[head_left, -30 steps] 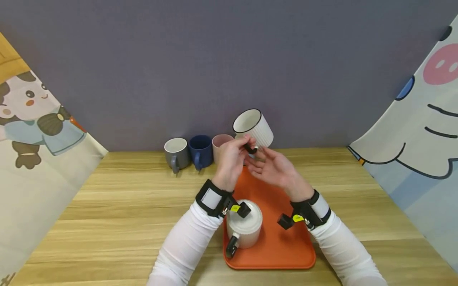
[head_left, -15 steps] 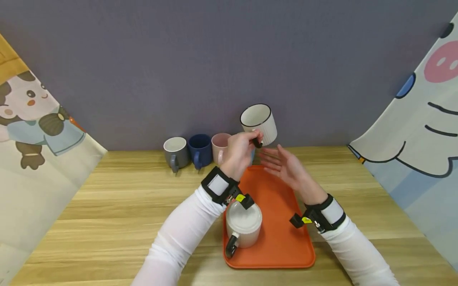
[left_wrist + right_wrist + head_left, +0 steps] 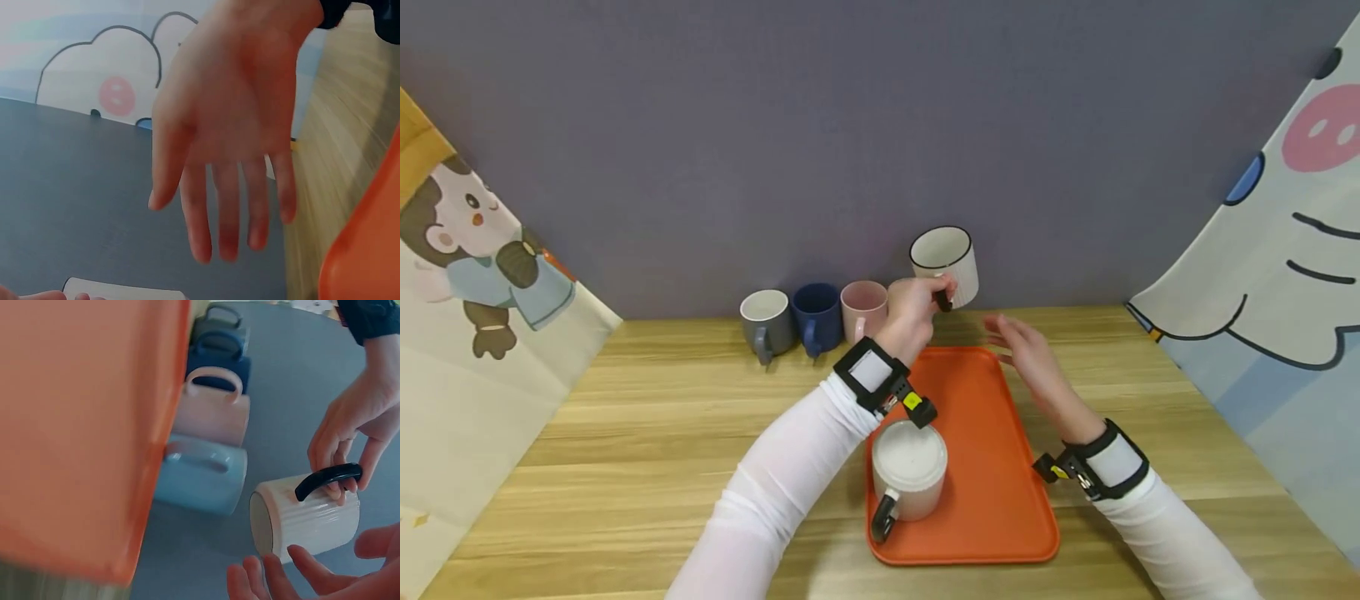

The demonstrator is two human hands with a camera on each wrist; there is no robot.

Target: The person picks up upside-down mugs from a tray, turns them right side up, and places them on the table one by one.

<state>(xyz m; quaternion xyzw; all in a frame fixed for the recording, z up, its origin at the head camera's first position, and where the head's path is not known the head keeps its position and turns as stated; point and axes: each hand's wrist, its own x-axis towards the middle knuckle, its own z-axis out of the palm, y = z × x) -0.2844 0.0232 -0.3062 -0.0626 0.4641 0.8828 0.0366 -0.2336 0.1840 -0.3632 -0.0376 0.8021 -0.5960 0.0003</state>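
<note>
My left hand (image 3: pixel 912 315) grips the black handle of a white ribbed mug (image 3: pixel 964 271) with a dark rim, raised above the table's back edge, its mouth upward and slightly left. In the right wrist view the left fingers are curled through that handle (image 3: pixel 328 478). My right hand (image 3: pixel 1032 358) is apart from the mug, to its lower right; the left wrist view shows its palm (image 3: pixel 219 119) with fingers extended. A second white mug (image 3: pixel 910 467) with a black handle stands upside down on the orange tray (image 3: pixel 992 467).
Along the back wall stand a grey mug (image 3: pixel 771 325), a navy mug (image 3: pixel 820 321) and a pink mug (image 3: pixel 865 307). A light blue mug (image 3: pixel 203 478) stands beside the pink one, hidden in the head view by the left hand. A grey wall (image 3: pixel 880 125) rises behind.
The left hand has carried the mug to the right and turned it more upright. The right hand, close by the handle a second ago, has drawn away to the right.
</note>
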